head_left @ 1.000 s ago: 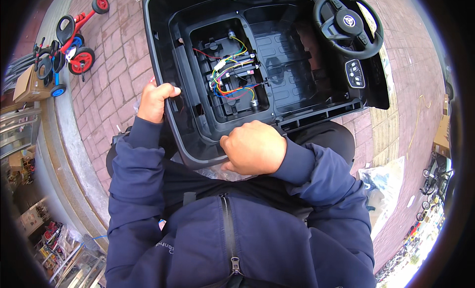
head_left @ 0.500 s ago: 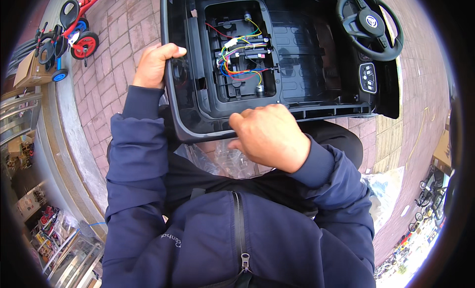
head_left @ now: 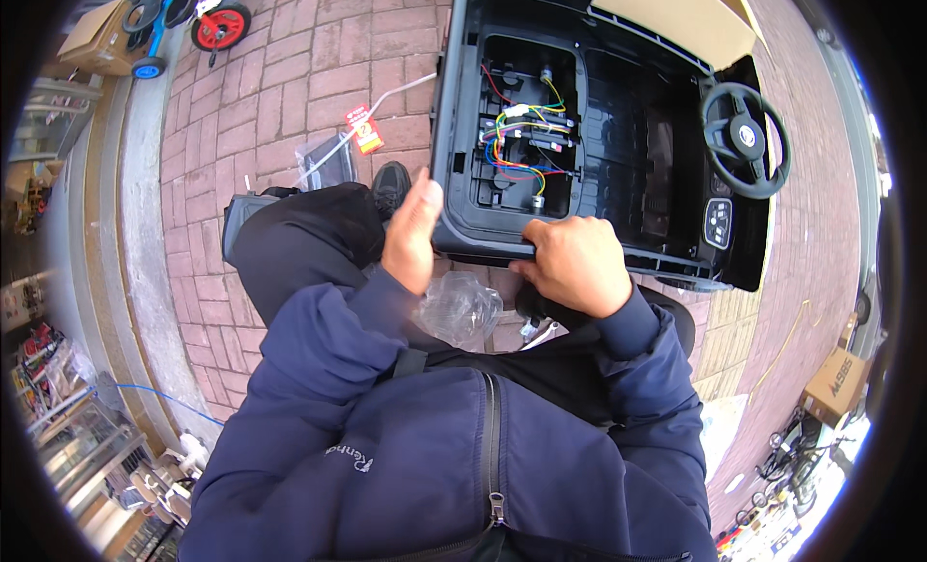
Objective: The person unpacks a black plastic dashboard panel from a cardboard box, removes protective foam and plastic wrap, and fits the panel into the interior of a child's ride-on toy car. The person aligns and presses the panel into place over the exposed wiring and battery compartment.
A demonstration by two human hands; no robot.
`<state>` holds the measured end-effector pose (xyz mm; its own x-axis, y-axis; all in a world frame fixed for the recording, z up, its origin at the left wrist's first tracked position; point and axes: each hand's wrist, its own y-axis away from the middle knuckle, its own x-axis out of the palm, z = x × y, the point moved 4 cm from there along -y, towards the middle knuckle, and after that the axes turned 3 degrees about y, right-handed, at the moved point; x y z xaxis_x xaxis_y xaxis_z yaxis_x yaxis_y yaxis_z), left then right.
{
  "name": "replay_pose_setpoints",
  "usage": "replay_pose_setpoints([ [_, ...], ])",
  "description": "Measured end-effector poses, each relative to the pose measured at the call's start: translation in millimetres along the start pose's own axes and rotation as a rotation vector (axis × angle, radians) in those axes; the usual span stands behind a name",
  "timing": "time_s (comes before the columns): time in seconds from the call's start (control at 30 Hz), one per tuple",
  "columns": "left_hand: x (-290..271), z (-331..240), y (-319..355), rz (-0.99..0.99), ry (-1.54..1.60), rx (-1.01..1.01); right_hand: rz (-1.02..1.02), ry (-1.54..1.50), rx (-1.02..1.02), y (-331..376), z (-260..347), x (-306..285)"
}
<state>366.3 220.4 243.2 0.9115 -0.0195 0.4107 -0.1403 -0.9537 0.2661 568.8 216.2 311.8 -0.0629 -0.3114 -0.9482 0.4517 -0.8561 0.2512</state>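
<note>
A black ride-on toy car body (head_left: 502, 236) lies in front of me, with its open seat bay facing up. Coloured wires (head_left: 497, 142) run across the bay, and a black steering wheel (head_left: 747, 137) stands at its right end. My right hand (head_left: 581, 265) is closed over the near rim, thumb below the edge. Against the near left corner, my left hand (head_left: 413, 238) is held upright with its fingers stretched out; whether it presses on the body is hard to see.
Clear plastic film (head_left: 462, 306) lies between my legs. To the left are a red-and-yellow card (head_left: 365, 129), a grey bag (head_left: 330, 161) and a child's tricycle (head_left: 222, 24). A cardboard flap (head_left: 676, 21) rises behind the car, and a cardboard box (head_left: 838, 383) stands at right.
The car body now sits further right in view. My left hand has let go of its left rim and come to the near left corner. My right hand now grips the near rim.
</note>
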Motion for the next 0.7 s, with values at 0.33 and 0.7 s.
replay_pose_setpoints([
  [0.33, 7, 41, 41, -0.155, -0.452, 0.227, 0.119, -0.070, 0.029, -9, 8, -16],
  [0.7, 13, 44, 40, -0.189, -0.391, 0.050, -0.482, -0.237, -0.242, -93, 45, -143],
])
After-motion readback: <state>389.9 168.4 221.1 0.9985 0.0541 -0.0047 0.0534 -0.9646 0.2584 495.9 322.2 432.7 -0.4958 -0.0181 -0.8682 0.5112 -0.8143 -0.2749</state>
